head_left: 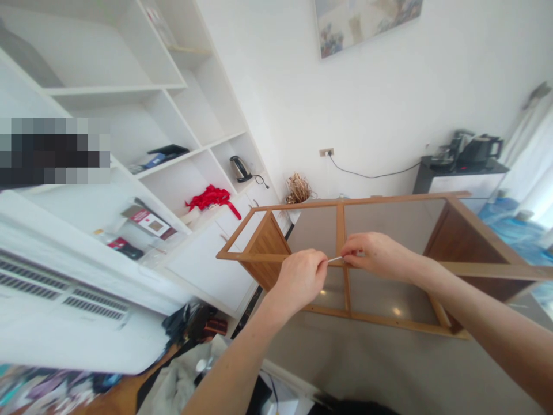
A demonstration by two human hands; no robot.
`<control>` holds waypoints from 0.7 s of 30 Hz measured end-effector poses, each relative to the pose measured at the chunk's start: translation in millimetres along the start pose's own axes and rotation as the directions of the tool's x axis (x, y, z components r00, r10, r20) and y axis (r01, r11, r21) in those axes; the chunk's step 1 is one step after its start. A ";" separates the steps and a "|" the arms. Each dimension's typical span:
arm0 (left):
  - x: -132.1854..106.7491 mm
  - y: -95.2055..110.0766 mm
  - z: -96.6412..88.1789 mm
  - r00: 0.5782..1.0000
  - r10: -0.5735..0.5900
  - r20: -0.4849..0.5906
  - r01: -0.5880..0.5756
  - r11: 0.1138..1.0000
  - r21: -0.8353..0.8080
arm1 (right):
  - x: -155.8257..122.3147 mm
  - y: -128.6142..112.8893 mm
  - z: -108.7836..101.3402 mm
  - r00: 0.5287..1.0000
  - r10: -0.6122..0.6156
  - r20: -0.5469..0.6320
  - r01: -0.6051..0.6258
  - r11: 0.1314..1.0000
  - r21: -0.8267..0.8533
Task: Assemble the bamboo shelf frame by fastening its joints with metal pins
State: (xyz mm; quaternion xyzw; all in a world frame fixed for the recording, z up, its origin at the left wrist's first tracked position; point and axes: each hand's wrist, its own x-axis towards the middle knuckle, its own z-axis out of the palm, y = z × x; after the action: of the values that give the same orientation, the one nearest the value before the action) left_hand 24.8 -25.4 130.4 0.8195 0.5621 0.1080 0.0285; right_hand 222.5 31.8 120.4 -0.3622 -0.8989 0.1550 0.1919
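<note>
A wooden frame (pixel 389 202), an open box of rails with no panels, lies on its side on the floor in front of me. My left hand (pixel 300 279) is closed, pinching one end of a thin silver tool or screw (pixel 334 260). My right hand (pixel 375 253) is closed too, its fingertips pinching the other end against the frame's near rail, where the middle cross piece joins it. Both hands sit at that joint, a few centimetres apart.
White wall shelves (pixel 173 155) at left hold a kettle (pixel 239 168), red cloth (pixel 211 197) and boxes. A black side cabinet (pixel 458 173) with kettles stands at back right. Clothes (pixel 190 346) lie piled at lower left. A white appliance (pixel 64 311) fills the near left.
</note>
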 end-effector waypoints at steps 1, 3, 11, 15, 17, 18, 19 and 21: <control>0.0 0.1 0.3 1.000 0.001 0.001 -0.001 1.000 0.001 | 0.0 -0.3 -0.2 1.000 -0.004 0.004 0.004 1.000 -0.007; 0.1 0.3 0.5 1.000 -0.001 0.005 0.001 1.000 0.007 | -0.4 -0.8 -0.3 1.000 -0.018 0.006 0.018 1.000 -0.024; 2.0 2.1 -5.5 0.999 0.014 0.037 -0.017 0.998 0.061 | -1.0 -3.5 0.5 0.989 -0.144 0.014 0.144 0.969 -0.203; 4.5 2.0 -9.3 0.998 0.029 0.056 -0.034 0.995 0.094 | 0.0 -4.8 0.7 0.984 -0.174 0.033 0.176 0.946 -0.273; 5.6 2.3 -9.9 0.997 0.044 0.059 -0.049 0.994 0.096 | 0.3 -4.8 0.3 0.984 -0.175 0.033 0.177 0.951 -0.255; 6.1 2.5 -9.8 0.997 0.051 0.062 -0.056 0.994 0.092 | 0.6 -4.6 0.0 0.984 -0.175 0.032 0.177 0.956 -0.234; 6.6 2.9 -9.7 0.996 0.054 0.065 -0.060 0.994 0.088 | 1.0 -4.4 -0.3 0.984 -0.175 0.029 0.177 0.962 -0.210; 7.4 3.9 -9.3 0.996 0.053 0.073 -0.059 0.995 0.080 | 1.9 -3.8 -1.1 0.984 -0.175 0.025 0.176 0.970 -0.167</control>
State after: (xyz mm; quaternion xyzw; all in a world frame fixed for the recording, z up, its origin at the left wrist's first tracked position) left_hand 29.0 -20.6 141.2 0.8386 0.5416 0.0567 0.0118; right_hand 219.4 30.7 123.4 -0.2955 -0.9382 0.0625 0.1690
